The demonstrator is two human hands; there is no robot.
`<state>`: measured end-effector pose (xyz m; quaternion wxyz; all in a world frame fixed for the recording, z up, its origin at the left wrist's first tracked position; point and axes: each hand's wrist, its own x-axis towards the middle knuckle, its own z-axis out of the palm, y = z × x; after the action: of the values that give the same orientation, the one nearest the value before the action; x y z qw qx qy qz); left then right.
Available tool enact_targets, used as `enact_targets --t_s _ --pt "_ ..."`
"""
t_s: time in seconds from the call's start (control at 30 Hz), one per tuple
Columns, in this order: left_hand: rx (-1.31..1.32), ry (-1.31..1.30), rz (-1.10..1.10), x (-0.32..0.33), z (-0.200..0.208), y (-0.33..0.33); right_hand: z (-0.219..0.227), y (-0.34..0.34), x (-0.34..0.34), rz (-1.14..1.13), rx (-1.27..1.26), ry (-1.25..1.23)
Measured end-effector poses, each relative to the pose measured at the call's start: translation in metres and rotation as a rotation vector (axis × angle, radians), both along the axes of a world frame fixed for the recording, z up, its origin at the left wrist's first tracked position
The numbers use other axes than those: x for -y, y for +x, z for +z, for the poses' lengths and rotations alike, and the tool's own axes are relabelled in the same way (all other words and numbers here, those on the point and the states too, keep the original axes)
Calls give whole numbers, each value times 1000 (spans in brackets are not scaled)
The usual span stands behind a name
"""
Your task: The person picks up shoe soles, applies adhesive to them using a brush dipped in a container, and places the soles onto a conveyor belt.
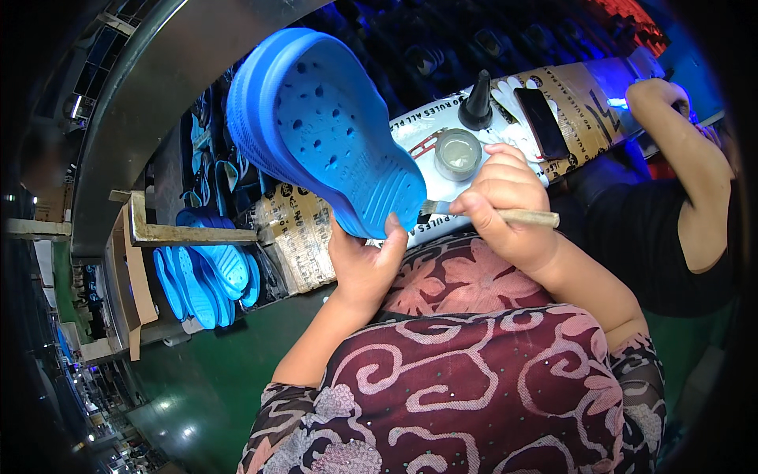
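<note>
The left hand (365,257) has its fingers clamped on a blue clog's (339,134) near end, the right hand's (509,213) around a brush (530,217) just right.

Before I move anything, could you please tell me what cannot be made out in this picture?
All in the head view:
Left hand: most fingertips, hidden behind the blue shoe.
Blue shoe: its far side, turned away.
Brush: whether its tip touches the shoe, too small to tell.
Co-worker's hand: anything held, lost in blue glare.
Co-worker's torso: partly lost in the dark right rim.
</note>
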<state>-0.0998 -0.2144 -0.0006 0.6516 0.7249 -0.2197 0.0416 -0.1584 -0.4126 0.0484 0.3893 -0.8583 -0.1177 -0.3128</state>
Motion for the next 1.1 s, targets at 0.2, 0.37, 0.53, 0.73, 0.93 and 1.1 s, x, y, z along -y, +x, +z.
enact_targets --t_s 0.2,0.37,0.53,0.73,0.93,1.1 --pt "16 -24 31 4 2 0 -2 -5 2 10 -45 -70" --pt "155 -33 39 6 -1 1 2 -3 0 -3 -7 -27" --pt "218 -5 35 9 -1 5 -1 -2 -7 10 39 -75" --pt "262 -18 63 6 -5 7 0 -8 -2 12 -11 -78" --pt "304 3 -7 3 -9 8 4 -5 -1 -22 7 -45" --pt "314 67 -30 2 -9 8 -1 -1 -6 2 25 -92"
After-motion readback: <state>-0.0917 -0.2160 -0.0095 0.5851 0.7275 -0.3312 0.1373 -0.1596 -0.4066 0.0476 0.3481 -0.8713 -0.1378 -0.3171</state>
